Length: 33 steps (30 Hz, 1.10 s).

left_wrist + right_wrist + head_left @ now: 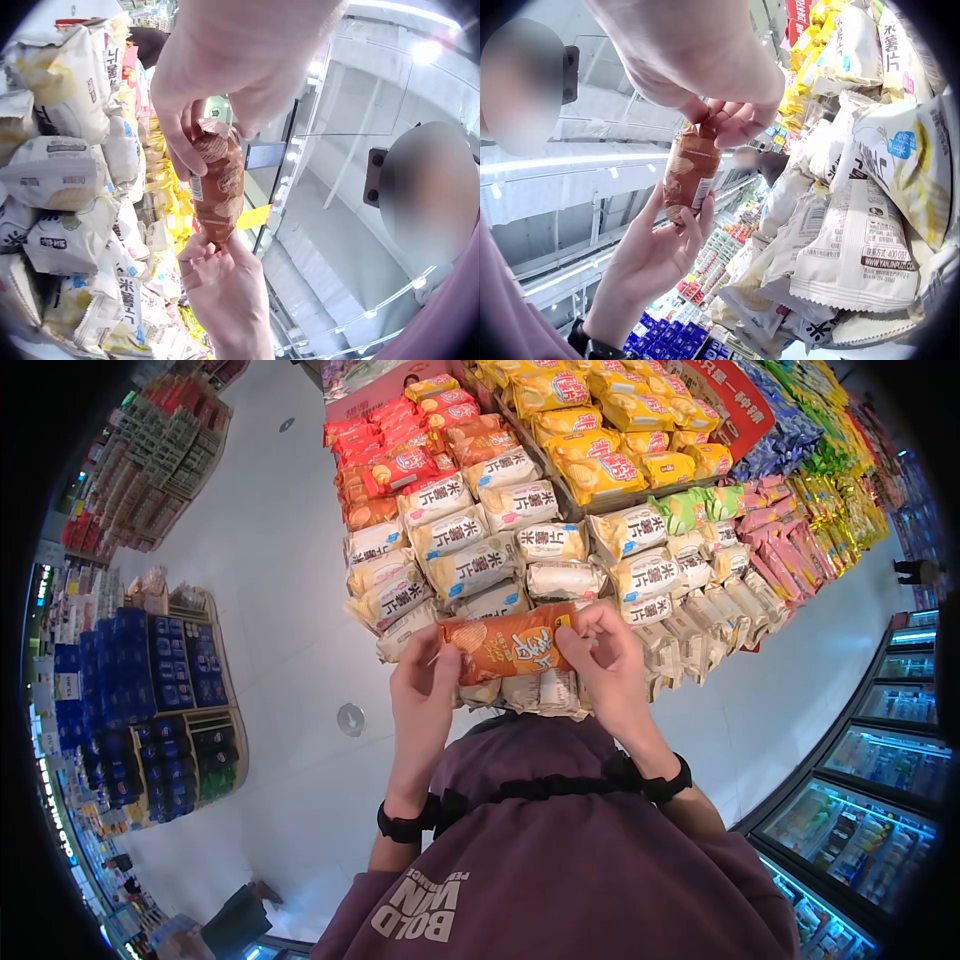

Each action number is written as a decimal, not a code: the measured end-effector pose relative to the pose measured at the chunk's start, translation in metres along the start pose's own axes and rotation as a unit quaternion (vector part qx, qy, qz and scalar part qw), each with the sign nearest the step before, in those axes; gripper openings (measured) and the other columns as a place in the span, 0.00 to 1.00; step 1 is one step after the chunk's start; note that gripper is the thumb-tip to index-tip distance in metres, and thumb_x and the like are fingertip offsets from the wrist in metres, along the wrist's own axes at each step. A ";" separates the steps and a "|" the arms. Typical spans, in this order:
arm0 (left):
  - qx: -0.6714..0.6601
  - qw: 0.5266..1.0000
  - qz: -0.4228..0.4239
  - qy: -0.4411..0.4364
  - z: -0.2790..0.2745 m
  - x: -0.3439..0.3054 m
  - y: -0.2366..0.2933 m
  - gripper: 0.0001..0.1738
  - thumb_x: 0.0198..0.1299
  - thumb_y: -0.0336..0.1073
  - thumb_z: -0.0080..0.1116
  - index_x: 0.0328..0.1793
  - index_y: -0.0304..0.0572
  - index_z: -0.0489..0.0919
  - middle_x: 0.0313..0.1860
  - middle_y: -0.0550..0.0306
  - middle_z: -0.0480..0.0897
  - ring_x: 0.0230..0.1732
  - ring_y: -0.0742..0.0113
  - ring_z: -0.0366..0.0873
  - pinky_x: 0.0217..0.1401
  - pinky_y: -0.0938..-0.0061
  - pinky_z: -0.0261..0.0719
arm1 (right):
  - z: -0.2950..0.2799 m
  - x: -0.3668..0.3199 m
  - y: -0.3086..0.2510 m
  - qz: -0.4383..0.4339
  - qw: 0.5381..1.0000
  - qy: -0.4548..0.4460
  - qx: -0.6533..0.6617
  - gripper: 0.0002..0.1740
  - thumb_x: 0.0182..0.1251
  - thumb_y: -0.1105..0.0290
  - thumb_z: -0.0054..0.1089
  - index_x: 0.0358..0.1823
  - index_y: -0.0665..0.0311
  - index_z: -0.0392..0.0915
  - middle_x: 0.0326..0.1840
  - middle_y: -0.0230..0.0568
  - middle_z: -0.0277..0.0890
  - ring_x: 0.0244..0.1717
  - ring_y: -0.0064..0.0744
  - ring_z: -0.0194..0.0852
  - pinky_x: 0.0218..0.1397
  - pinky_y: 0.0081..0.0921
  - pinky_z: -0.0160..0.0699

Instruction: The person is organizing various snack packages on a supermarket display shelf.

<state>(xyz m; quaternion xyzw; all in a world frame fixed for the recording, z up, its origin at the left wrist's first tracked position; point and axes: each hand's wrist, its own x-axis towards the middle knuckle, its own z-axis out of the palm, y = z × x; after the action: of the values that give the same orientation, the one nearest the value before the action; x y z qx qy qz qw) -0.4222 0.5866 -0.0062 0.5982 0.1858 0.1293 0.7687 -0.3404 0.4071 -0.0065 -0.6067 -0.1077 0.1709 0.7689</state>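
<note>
I hold an orange snack bag (508,643) sideways in front of my chest, one hand at each end. My left hand (425,685) grips its left end, thumb on the front. My right hand (600,650) pinches the right end by the seal. The left wrist view shows the orange bag (219,184) stretched between my left hand (196,112) above and my right hand (223,289) below. In the right wrist view the bag (688,174) hangs from my right hand (731,120), with the left hand (656,251) cupping its lower end.
Just beyond the bag rises a heaped display of white chip bags (470,555), with red bags (385,450) and yellow bags (600,430) farther back. A blue-stocked shelf (150,690) stands left, glass-door coolers (880,780) right, white floor (260,560) between.
</note>
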 end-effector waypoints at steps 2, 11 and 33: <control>-0.014 0.999 0.003 0.045 0.003 0.000 0.004 0.13 0.75 0.37 0.51 0.56 0.34 0.76 0.45 0.60 0.81 0.40 0.77 0.79 0.39 0.78 0.82 | -0.004 0.001 0.001 -0.012 1.000 0.001 -0.007 0.08 0.74 0.71 0.58 0.37 0.62 0.68 0.30 0.22 0.66 0.32 0.08 0.62 0.34 0.12 0.64; -0.085 0.995 -0.049 -0.017 0.004 -0.002 0.000 0.09 0.76 0.38 0.47 0.45 0.43 0.74 0.34 0.67 0.79 0.29 0.84 0.70 0.26 0.83 0.65 | -0.013 -0.001 0.001 -0.004 0.999 0.020 -0.038 0.07 0.76 0.71 0.54 0.37 0.62 0.68 0.26 0.23 0.70 0.28 0.07 0.61 0.32 0.11 0.60; -0.002 0.998 -0.031 -0.048 0.190 -0.003 -0.029 0.08 0.74 0.34 0.49 0.42 0.38 0.72 0.32 0.61 0.78 0.25 0.78 0.73 0.25 0.81 0.71 | -0.189 -0.003 -0.064 -0.014 0.993 0.104 -0.052 0.09 0.75 0.69 0.56 0.36 0.64 0.69 0.19 0.23 0.71 0.24 0.05 0.56 0.26 0.12 0.53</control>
<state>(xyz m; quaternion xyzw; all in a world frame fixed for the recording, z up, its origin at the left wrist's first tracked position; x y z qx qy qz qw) -0.3416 0.4128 0.0065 0.5962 0.1666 0.0770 0.7815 -0.2642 0.2230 0.0099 -0.6587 -0.0445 0.0897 0.7457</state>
